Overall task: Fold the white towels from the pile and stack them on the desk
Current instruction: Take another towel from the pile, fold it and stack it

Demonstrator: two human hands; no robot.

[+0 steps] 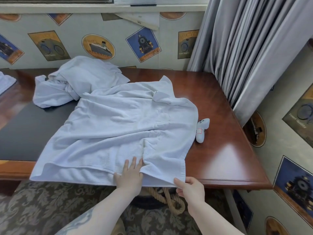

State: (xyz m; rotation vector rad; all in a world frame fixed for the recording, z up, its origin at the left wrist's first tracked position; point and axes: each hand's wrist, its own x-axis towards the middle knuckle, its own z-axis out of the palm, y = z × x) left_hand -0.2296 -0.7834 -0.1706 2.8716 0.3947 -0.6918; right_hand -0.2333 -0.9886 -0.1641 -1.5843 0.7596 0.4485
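Note:
A large white towel [118,126] lies spread and wrinkled across the wooden desk [220,150], its near edge hanging over the front of the desk. My left hand [130,173] presses flat on the towel near that edge, fingers straight. My right hand [189,185] pinches the towel's near right corner at the desk's front edge. A crumpled pile of white towels [76,82] sits behind it at the back left. A bit of folded white towel [6,81] shows at the far left edge.
A white game controller [201,129] lies on the desk just right of the towel. Grey curtains [245,56] hang at the back right. A thick rope [167,197] lies under the desk on patterned carpet. The wall behind carries picture wallpaper.

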